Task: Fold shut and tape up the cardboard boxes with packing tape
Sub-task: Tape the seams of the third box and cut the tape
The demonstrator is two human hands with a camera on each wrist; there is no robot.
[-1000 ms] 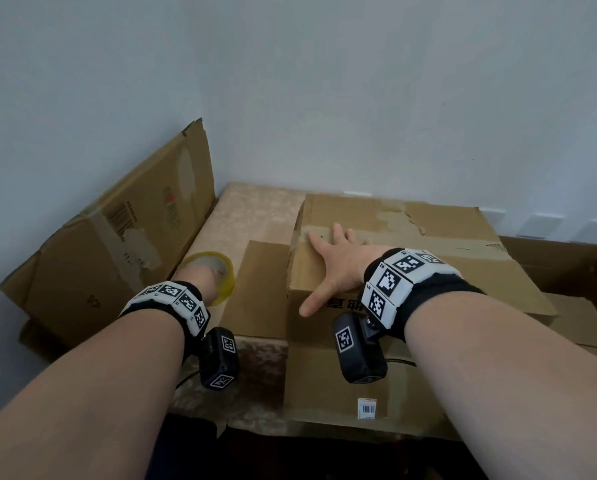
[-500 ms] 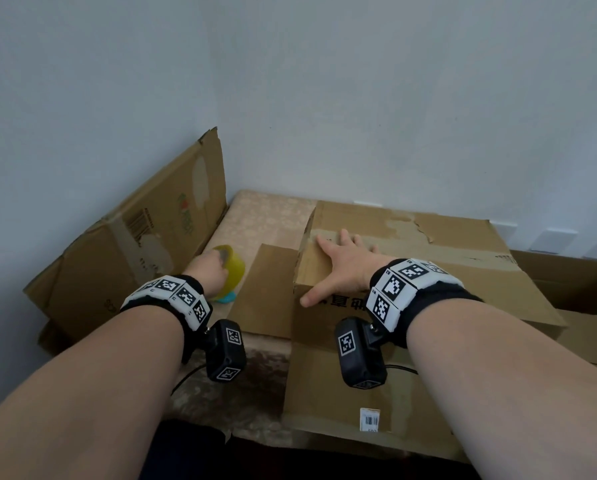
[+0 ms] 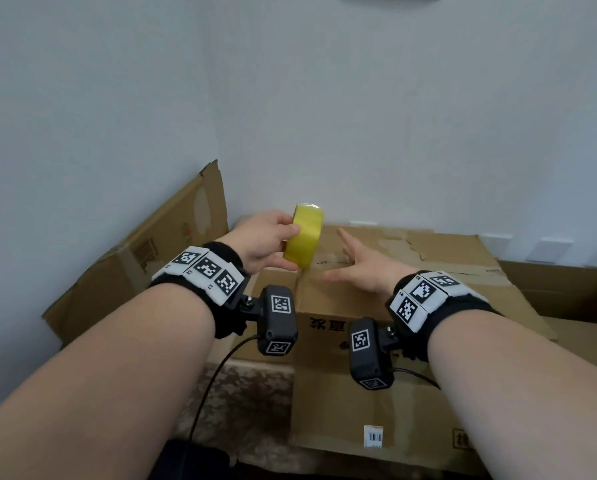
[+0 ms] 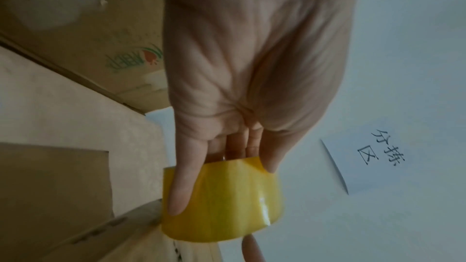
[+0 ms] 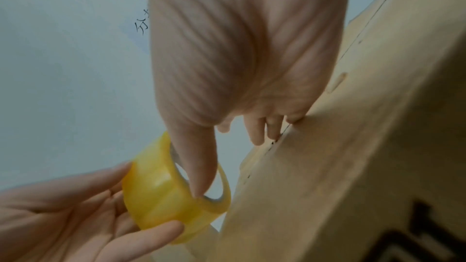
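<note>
Cardboard box flaps folded down, worn brown, left hand gripping yellow tape roll, right hand fingers spread.

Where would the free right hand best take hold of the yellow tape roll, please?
Probably by its open core and outer band, from the right: the tape roll stands on edge above the box, the left hand holds its left side, and the right hand faces the bare one.

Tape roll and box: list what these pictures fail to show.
- Tape roll: its loose end cannot be found; head view shows only the outer band, both wrist views are motion-blurred.
- Left hand fingers: those behind the roll are hidden in the left wrist view.
- Cardboard box: its right end is cut off by the arm and frame edge in the head view.
- Box contents: hidden by the folded flaps.
</note>
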